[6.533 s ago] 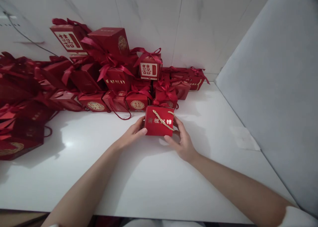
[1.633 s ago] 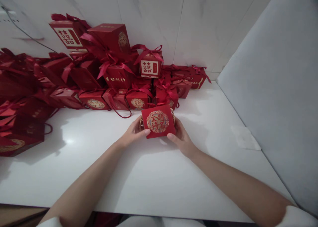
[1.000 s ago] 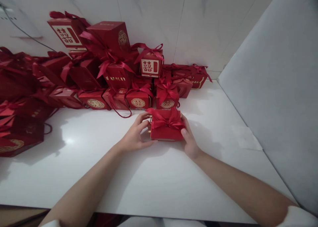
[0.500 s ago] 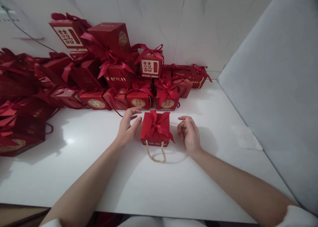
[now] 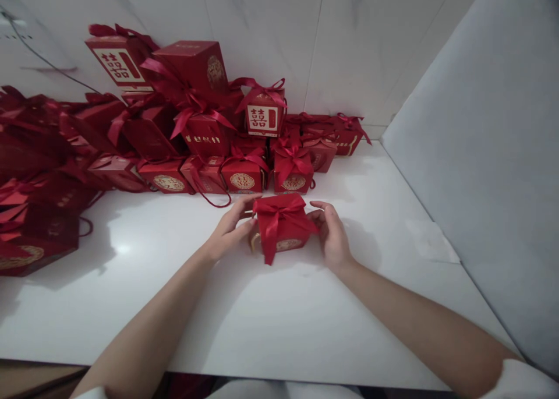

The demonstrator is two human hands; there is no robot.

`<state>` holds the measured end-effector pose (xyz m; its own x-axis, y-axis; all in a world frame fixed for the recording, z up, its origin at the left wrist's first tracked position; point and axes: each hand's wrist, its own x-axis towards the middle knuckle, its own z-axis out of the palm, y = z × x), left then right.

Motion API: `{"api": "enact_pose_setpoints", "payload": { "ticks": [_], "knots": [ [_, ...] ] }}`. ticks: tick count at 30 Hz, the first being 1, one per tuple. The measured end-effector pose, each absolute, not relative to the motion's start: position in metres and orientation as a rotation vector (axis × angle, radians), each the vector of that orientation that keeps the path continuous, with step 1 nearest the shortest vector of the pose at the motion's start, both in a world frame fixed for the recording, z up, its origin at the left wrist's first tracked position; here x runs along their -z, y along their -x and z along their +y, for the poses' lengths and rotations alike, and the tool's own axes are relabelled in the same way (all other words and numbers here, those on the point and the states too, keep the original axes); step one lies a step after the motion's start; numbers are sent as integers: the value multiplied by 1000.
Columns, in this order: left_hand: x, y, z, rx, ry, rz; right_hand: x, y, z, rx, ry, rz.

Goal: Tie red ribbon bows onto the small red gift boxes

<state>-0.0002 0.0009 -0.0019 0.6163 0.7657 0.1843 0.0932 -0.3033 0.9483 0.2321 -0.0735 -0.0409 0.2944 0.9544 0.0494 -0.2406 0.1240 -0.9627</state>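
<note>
A small red gift box (image 5: pixel 283 227) with a red ribbon bow on top and a gold emblem on its front sits between my two hands over the white table (image 5: pixel 271 323). My left hand (image 5: pixel 229 230) grips its left side, fingers curled round the far corner. My right hand (image 5: pixel 332 236) holds its right side. One ribbon tail hangs down over the box's front left edge. The box's gold cord handle is mostly hidden.
A heap of red gift boxes with ribbons (image 5: pixel 192 125) is stacked against the marble wall (image 5: pixel 349 43) at the back and left. Two boxes with gold emblems (image 5: pixel 293 175) stand just behind the held one. A grey panel (image 5: pixel 484 154) rises on the right.
Half a second ago the box sat on the table with both hands off it and its gold cord lying in front. Now both hands grip it and it is turned, emblem forward.
</note>
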Motion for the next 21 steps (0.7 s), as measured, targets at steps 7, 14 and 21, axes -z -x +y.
{"api": "enact_pose_setpoints", "payload": {
  "ticks": [7,14,21],
  "knots": [
    [-1,1,-3,-768,-1766,623,39,-230,-74,-1119,995,-834],
    [-5,-6,-4,-525,-2110,682,41,-229,-72,-1142,997,-820],
    [-1,-4,-4,-705,-2173,897,47,-230,-72,-1021,1050,-976]
  ]
}}
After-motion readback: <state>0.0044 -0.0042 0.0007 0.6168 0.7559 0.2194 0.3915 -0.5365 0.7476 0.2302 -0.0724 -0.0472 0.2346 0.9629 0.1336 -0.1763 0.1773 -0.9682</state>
